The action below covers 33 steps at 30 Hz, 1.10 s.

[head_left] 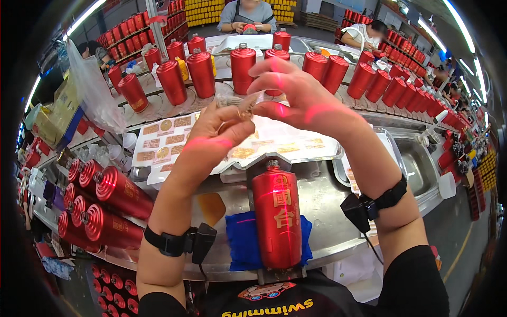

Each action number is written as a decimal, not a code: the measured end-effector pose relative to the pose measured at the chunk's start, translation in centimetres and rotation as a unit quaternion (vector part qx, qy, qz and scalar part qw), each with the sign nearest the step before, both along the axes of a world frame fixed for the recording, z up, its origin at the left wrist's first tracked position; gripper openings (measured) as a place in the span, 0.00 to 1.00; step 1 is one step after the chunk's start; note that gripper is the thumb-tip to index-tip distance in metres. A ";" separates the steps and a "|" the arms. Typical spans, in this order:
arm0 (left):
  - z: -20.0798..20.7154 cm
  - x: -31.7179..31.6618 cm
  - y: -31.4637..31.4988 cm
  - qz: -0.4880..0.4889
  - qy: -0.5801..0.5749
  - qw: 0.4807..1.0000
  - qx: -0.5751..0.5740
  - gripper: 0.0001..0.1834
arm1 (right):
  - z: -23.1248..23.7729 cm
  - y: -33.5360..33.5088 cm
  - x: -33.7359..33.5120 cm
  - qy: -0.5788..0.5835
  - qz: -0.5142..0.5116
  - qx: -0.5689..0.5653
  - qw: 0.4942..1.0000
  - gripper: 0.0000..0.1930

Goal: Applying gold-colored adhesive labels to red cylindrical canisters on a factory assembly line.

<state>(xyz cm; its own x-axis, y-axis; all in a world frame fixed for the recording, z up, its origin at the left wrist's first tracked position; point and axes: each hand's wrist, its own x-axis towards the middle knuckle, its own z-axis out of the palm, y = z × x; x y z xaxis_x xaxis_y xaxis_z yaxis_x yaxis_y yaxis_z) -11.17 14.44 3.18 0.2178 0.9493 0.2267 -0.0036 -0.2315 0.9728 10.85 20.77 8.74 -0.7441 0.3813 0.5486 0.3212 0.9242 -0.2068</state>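
My left hand pinches a small, see-through decal film between thumb and fingertips, above a white sheet. Close beside it, my right hand has its fingers apart and curved. Its thumb tip comes near the film's edge; whether they touch I cannot tell. Below my hands, a red bottle with gold lettering lies neck away from me in a metal holder, over a blue cloth. Red laser lines cross the bottle and both hands. Beyond it, the white decal sheet carries several gold decals on a tray.
Several red bottles stand along a curved conveyor ahead. More bottles lie stacked at the left. A tan pad rests on the metal table. To the right is a sink. Another person works across the conveyor.
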 end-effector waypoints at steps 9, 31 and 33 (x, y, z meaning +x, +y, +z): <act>-2.5 0.3 0.4 0.056 -0.425 0.903 -0.033 0.12 | -7.2 -5.1 -4.3 0.101 -0.008 -0.270 0.957 0.23; -6.8 -3.6 1.1 0.055 -0.371 0.925 0.053 0.09 | -6.8 -1.9 -3.0 0.183 -0.061 -0.345 0.919 0.16; -6.6 -4.0 1.4 0.065 -0.328 0.941 0.059 0.10 | -6.9 -1.3 -2.8 0.194 -0.062 -0.338 0.919 0.16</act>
